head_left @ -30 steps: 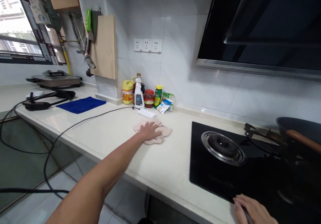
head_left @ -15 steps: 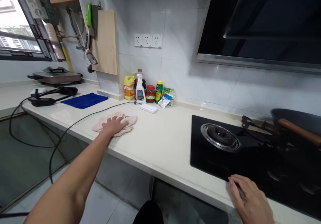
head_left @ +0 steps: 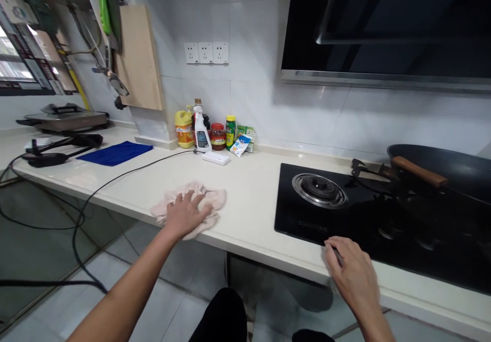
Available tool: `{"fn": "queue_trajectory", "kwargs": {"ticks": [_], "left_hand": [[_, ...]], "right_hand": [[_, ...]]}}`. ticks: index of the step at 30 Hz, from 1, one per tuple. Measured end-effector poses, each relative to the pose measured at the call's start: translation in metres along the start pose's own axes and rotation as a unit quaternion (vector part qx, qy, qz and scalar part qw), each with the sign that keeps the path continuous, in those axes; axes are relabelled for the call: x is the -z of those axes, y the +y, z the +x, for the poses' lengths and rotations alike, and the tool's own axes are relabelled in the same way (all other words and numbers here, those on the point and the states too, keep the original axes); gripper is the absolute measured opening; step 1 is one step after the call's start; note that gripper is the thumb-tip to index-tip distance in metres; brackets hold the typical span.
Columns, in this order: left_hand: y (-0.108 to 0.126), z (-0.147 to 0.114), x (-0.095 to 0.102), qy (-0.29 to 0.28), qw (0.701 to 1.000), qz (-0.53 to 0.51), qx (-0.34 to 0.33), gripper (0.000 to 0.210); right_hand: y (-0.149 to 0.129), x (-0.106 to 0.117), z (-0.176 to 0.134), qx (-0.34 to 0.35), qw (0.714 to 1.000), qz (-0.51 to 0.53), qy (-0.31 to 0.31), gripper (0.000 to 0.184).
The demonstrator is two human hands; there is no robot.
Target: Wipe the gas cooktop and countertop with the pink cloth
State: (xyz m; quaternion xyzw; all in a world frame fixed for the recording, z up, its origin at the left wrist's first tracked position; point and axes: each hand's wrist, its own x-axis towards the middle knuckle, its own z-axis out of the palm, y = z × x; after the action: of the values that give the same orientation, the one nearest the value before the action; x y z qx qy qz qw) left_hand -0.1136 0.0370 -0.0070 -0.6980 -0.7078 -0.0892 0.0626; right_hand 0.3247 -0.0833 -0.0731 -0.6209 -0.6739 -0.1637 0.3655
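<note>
My left hand [head_left: 186,214] lies with fingers spread on a crumpled pale pink cloth [head_left: 216,199], pressing it against the white countertop [head_left: 245,214] close to the front edge. My right hand [head_left: 353,265] rests at the counter's front, by the near edge of the black glass cooktop [head_left: 307,224]. Its fingers are curled, with the thumb close to the forefinger. A small dark patch shows between them, and I cannot tell whether it is a held thing or the cooktop behind.
Along the wall stand a yellow jug [head_left: 184,130], a white spray bottle [head_left: 201,130], a red-lidded jar [head_left: 218,137] and a green bottle [head_left: 230,133]. A black cable [head_left: 126,174] crosses the counter past a blue cloth [head_left: 115,153]. A wok [head_left: 460,165] sits on the cooktop's right.
My left hand and the pink cloth have slid right and nearer along the counter. My right hand stays beside the cooktop's edge. The view has shifted to the right.
</note>
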Motion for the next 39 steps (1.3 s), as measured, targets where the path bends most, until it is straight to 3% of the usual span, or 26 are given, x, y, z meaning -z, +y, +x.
{"fn": "queue_trajectory", "kwargs": {"ticks": [5, 11, 14, 19, 22, 25, 27, 29, 32, 34, 36, 39], "left_hand": [[0.077, -0.045, 0.000, 0.082, 0.988, -0.012, -0.134, 0.049], [0.150, -0.081, -0.003, 0.148, 0.955, -0.051, -0.251, 0.044], [0.182, -0.090, -0.007, 0.141, 0.940, -0.078, -0.300, 0.053], [0.228, -0.098, -0.011, 0.113, 0.926, -0.109, -0.343, 0.066], [0.257, -0.098, -0.011, 0.088, 0.895, -0.124, -0.420, 0.071], [0.289, -0.093, -0.008, 0.070, 0.856, -0.140, -0.493, 0.059], [0.309, -0.088, -0.005, 0.044, 0.839, -0.148, -0.522, 0.050], [0.323, -0.082, -0.003, 0.003, 0.824, -0.171, -0.540, 0.056], [0.326, -0.074, 0.000, -0.054, 0.799, -0.258, -0.540, 0.083], [0.313, -0.068, 0.000, -0.071, 0.775, -0.332, -0.533, 0.090], [0.289, -0.061, -0.001, -0.078, 0.756, -0.386, -0.523, 0.080], [0.240, -0.048, -0.002, -0.045, 0.764, -0.417, -0.491, 0.051]], "right_hand": [[-0.006, 0.004, 0.002, -0.007, 1.000, 0.017, -0.002, 0.025], [-0.007, 0.009, 0.005, -0.043, 0.995, 0.086, -0.017, 0.022], [-0.004, 0.012, 0.004, -0.091, 0.978, 0.187, 0.005, 0.025], [-0.015, 0.027, -0.001, -0.166, 0.934, 0.297, 0.109, 0.029], [-0.026, 0.032, -0.008, -0.151, 0.938, 0.287, 0.122, 0.030], [-0.028, 0.034, -0.018, -0.120, 0.951, 0.260, 0.120, 0.032], [-0.024, 0.037, -0.026, -0.116, 0.957, 0.238, 0.121, 0.036], [-0.018, 0.043, -0.034, -0.125, 0.960, 0.220, 0.120, 0.039], [-0.012, 0.055, -0.039, -0.129, 0.971, 0.180, 0.095, 0.043], [-0.009, 0.058, -0.036, -0.105, 0.984, 0.127, 0.062, 0.045], [-0.011, 0.054, -0.027, -0.060, 0.996, 0.064, 0.008, 0.046], [-0.023, 0.038, -0.004, -0.005, 0.994, -0.014, -0.111, 0.048]]}}
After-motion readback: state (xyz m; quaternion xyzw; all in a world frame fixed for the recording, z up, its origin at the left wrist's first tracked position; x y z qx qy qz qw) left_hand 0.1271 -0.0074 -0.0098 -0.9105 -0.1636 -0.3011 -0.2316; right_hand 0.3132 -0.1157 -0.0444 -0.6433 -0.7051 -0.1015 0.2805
